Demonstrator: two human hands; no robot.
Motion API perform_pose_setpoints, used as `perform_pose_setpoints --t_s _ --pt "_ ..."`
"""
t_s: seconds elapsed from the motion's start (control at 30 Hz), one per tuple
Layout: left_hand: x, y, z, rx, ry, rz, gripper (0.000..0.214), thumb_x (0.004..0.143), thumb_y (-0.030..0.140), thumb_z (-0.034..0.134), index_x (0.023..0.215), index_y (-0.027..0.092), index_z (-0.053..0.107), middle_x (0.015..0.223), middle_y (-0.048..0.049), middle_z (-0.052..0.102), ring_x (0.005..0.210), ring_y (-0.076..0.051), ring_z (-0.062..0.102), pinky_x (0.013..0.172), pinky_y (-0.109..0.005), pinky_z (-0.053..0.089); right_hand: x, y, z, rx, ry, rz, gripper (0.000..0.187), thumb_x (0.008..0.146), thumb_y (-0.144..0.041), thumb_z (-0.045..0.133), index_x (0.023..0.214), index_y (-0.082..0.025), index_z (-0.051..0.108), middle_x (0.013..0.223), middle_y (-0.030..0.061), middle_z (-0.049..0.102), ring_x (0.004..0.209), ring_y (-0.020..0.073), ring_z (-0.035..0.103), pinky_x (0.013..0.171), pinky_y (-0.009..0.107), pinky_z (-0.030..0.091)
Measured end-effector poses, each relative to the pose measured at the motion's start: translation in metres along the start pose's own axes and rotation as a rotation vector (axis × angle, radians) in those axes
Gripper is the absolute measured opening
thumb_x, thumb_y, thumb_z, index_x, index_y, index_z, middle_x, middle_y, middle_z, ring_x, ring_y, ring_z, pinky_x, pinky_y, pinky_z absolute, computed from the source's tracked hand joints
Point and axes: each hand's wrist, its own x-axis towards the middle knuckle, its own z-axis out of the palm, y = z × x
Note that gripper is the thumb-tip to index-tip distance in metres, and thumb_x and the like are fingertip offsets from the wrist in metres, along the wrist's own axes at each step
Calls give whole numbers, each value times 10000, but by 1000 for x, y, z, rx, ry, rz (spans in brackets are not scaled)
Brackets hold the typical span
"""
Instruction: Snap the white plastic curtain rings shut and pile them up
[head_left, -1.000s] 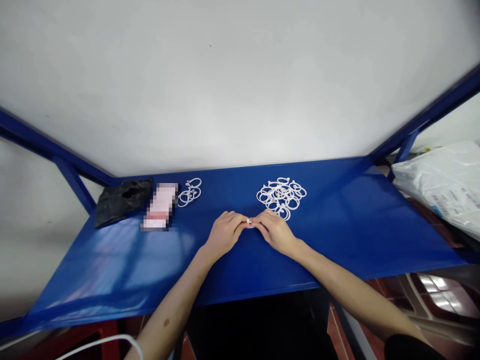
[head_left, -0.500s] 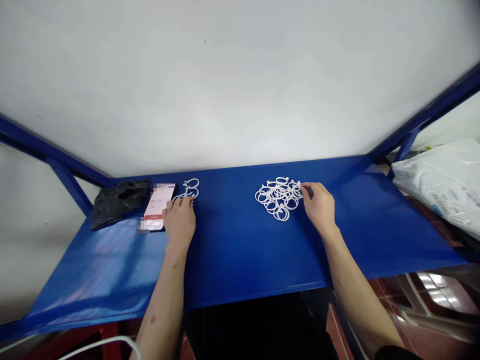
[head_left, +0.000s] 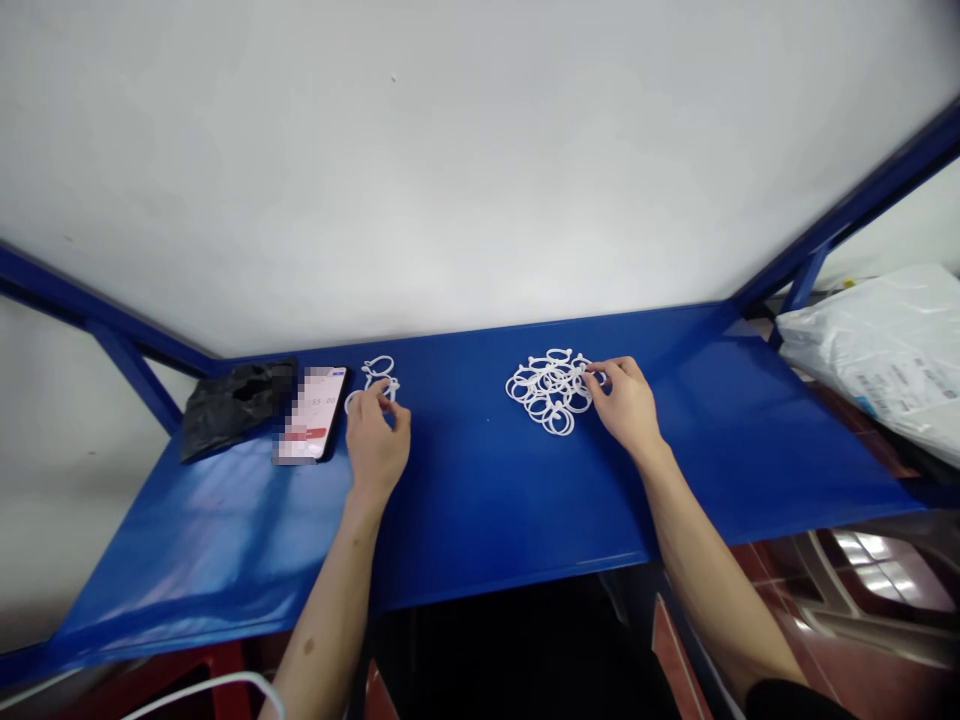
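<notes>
Many white plastic rings with small knobs, like shower curtain rings, lie in a loose pile [head_left: 551, 385] on the blue table [head_left: 480, 500]. At the right edge of that pile, my right hand [head_left: 628, 402] pinches a white ring [head_left: 600, 376] between thumb and fingertips. My left hand [head_left: 377, 440] is over a smaller group of white rings [head_left: 380, 366] on the left, its thumb and fingers apart and nothing visible between them. Its fingers cover part of this group.
A phone [head_left: 315, 410] with a timer on its screen lies left of my left hand. Beside it is a black plastic bag [head_left: 232, 405]. At the far right is a white plastic package [head_left: 885, 350]. Blue frame bars [head_left: 127, 360] flank the table, with a pale wall [head_left: 465, 170] behind.
My left hand has spread its fingers and shifted slightly right, away from the phone. My right hand has moved a little inward at the pile's edge.
</notes>
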Motion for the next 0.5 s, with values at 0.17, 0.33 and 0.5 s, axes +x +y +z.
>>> perform_pose_setpoints --t_s 0.17,0.33,0.5 --pt "-10 15 6 -181 -112 42 316 960 258 514 1255 164 580 904 -45 582 802 -175 585 805 -332 511 -4 -22 0 52 133 -134 208 980 -314 556 1041 -191 712 1014 112 647 953 256 621 867 434 541" --pt "-20 34 5 -388 -329 131 299 992 261 497 1273 219 590 927 -33 600 855 -161 611 838 -318 517 -21 -54 9 291 -1 -355 158 999 -259 548 1056 -229 692 1001 79 689 950 215 662 837 380 569" --pt "-27 45 7 -689 -632 31 204 1001 306 490 1095 229 654 948 -29 671 844 -151 664 776 -286 528 -40 -74 23 399 -270 -450 202 1013 -291 548 1164 -199 646 1082 86 723 874 183 704 804 355 592"
